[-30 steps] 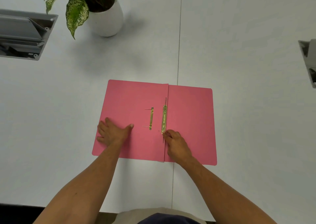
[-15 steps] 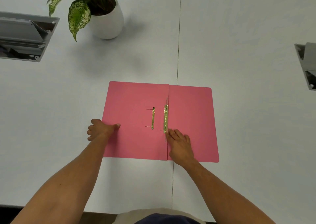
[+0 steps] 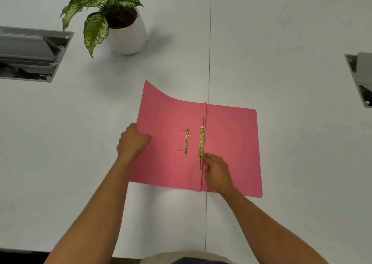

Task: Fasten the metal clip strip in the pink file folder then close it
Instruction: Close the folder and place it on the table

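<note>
The pink file folder (image 3: 231, 143) lies open on the white table. Its left cover (image 3: 165, 122) is raised off the table and curls up at the far corner. My left hand (image 3: 132, 141) grips that cover's outer edge. A gold metal clip strip (image 3: 201, 142) lies along the spine fold. A shorter gold fastener base (image 3: 187, 141) with two thin prongs sits on the left cover. My right hand (image 3: 218, 171) rests on the right half, its fingertips touching the near end of the clip strip.
A potted plant in a white pot (image 3: 126, 34) stands at the back left. Grey cable trays are set into the table at the far left (image 3: 30, 54) and far right (image 3: 362, 78). A seam (image 3: 209, 42) runs down the table's middle.
My left hand slid from the flat left cover to its outer edge, gripped it and lifted it, so the cover now curls upward. My right hand stayed at the clip strip's near end.
</note>
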### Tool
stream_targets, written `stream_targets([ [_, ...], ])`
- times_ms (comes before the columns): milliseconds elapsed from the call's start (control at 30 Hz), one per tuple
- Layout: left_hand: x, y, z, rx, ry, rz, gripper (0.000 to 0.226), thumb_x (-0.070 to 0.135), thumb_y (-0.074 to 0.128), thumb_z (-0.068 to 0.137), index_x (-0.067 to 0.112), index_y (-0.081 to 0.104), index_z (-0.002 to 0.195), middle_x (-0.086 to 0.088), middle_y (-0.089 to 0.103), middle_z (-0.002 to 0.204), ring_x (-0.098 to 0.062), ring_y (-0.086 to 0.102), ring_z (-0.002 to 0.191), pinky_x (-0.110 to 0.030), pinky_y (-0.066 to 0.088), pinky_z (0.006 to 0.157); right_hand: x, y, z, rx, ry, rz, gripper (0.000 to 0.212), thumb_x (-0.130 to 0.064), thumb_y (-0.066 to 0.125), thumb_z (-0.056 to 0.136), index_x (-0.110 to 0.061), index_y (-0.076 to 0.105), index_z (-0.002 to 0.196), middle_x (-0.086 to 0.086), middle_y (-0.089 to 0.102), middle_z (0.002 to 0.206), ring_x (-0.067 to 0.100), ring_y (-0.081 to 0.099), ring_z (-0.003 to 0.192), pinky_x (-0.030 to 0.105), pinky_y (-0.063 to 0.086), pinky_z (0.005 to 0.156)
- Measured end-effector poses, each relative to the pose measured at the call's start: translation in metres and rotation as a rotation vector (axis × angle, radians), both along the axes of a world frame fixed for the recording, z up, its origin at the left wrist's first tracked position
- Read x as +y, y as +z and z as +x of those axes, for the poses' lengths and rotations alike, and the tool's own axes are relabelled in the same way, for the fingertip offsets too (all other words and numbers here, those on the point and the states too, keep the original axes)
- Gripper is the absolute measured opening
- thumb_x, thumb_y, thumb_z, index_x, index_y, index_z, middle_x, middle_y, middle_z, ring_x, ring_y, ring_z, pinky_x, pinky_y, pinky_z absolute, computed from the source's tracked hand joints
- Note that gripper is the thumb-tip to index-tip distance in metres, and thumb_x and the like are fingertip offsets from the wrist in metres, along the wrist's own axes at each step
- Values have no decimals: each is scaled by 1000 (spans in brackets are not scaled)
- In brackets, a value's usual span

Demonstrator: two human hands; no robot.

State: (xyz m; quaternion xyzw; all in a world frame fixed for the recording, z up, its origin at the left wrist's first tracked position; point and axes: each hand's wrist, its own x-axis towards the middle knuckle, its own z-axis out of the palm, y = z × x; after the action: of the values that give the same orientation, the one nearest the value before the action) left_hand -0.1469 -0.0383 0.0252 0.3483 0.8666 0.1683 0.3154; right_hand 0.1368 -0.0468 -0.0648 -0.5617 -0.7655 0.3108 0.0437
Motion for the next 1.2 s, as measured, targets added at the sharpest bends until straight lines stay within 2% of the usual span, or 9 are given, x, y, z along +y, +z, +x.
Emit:
stream_targets([
  [167,4,60,6,-534,-212,153,30,14,56,87,27,62,114,2,71,109,-18,72,87,-39,58,79,10,18,-7,284,-224,-289,50,4,47,90,-12,48,137,6,52,140,16,50,122,19,36,101],
  [300,2,82,21,-735,-431,143,35,24,63,89,30,58,123,1,72,109,-21,72,91,-37,60,69,16,32,-14,405,-241,-425,38,-10,49,96,-12,51,134,8,57,134,22,51,125,32,38,107],
  [433,1,80,47,-860,-452,130,43,52,58,87,32,55,126,1,70,113,-26,72,92,-36,60,62,19,41,-23,534,-224,-559,34,-30,43,101,-11,59,125,10,64,126,26,57,118,41,42,105],
  [633,1,44,82,-795,-489,77,59,64,55,82,37,48,133,8,58,129,-13,60,114,-37,55,88,32,51,6,817,-527,-723,61,-62,26,95,-21,60,125,9,67,122,27,62,110,44,49,93],
  [867,-4,-13,113,-535,-371,-7,65,52,65,82,23,45,137,-4,48,143,-25,46,129,-43,39,104,60,55,88,1099,-891,-618,73,-74,32,85,-16,63,117,12,64,121,31,59,111,49,46,95],
  [967,-5,-30,120,-447,-180,-29,63,37,68,85,14,42,137,-11,47,143,-29,49,126,-44,42,102,61,52,113,1048,-941,-564,73,-77,42,78,-21,64,119,9,64,124,30,60,112,51,46,98],
  [1033,-5,-38,122,-424,-126,-66,66,35,68,85,10,39,139,-14,47,142,-31,50,125,-45,42,103,57,48,120,960,-930,-556,66,-74,49,77,-24,66,116,3,69,114,23,65,101,43,54,84],
  [1100,-4,-44,124,-433,-94,-73,68,33,69,85,8,37,140,-15,47,142,-32,50,124,-47,42,105,52,44,120,780,-855,-482,46,-61,56,84,-25,69,111,-2,73,103,14,70,86,33,57,71],
  [1200,-4,-49,126,-496,-15,-46,66,29,69,86,8,36,140,-15,52,137,-32,54,119,-47,45,102,45,33,111,528,-740,-327,26,-28,56,92,-27,62,117,0,71,110,17,70,90,42,59,82],
])
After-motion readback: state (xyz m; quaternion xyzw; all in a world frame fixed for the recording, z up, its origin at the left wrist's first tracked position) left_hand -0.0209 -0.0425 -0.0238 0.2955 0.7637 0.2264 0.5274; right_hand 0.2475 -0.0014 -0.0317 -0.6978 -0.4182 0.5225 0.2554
